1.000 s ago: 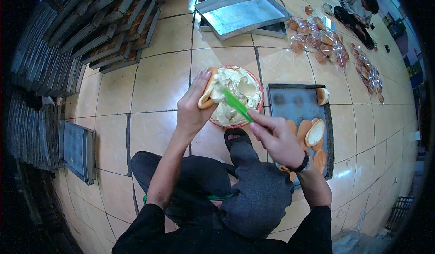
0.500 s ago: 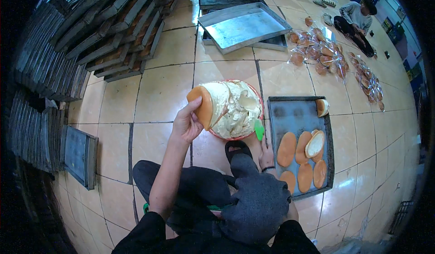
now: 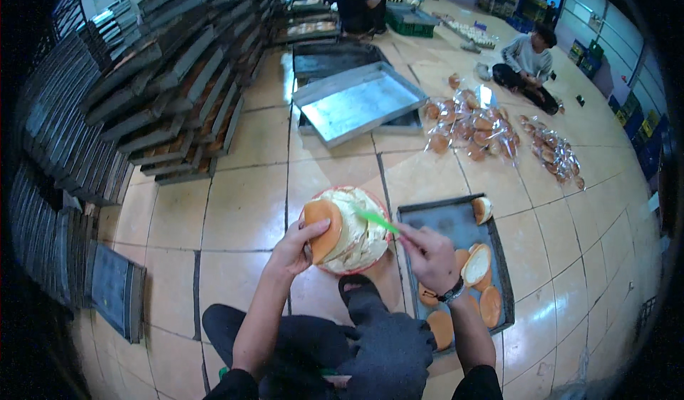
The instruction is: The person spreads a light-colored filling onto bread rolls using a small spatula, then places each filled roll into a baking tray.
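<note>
In my left hand is a flat oval bread bun, gripped at the left side of the bowl with the thumb across its face. My right hand is closed round the handle of a green spatula. Its blade reaches over the pale cream that fills a red-rimmed bowl on the floor. Below my right forearm lies a dark baking tray with several brown buns, partly hidden by the arm. One bun half there shows a white face.
Tall stacks of baking trays stand at the left. Ahead lies a shiny metal tray on darker ones. Bagged buns cover the floor at far right, near a seated person. Another person sits at the back.
My right hand has come up from beside the bowl and now holds the green spatula over the cream. The bun stays in my left hand. The view has tilted up.
</note>
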`<state>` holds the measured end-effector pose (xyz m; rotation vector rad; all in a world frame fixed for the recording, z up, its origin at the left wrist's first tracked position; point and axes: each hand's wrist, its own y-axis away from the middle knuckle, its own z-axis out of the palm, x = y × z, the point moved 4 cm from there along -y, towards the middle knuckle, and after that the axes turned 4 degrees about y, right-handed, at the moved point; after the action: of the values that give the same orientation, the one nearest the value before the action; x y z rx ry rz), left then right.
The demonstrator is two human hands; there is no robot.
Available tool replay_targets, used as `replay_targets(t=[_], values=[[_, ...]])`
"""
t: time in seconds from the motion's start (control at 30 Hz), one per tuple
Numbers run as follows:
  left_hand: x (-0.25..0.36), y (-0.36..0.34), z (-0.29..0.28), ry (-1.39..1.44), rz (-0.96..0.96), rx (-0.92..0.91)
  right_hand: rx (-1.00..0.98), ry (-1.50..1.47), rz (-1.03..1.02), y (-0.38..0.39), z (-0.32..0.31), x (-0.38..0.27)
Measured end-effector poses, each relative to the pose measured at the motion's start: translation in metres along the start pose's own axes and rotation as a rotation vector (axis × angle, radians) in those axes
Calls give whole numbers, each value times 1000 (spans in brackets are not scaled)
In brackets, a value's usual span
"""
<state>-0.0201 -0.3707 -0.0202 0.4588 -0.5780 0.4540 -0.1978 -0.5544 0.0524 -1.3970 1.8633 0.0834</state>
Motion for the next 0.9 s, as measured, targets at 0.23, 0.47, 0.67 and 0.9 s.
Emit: replay_targets(t=[0.23,0.47,0.67,0.9], values=[[3,-12,-1,181,150,90,-74,91,-83,20,18,-31],[21,-3,-13,251,343,149,-263,-235,1,37,50,5],[-26,-9,29,-91,303,24,65,-512,278,20,59,26],[-79,-27,32,-374,128,-99,222,-816,487,51,68,75]])
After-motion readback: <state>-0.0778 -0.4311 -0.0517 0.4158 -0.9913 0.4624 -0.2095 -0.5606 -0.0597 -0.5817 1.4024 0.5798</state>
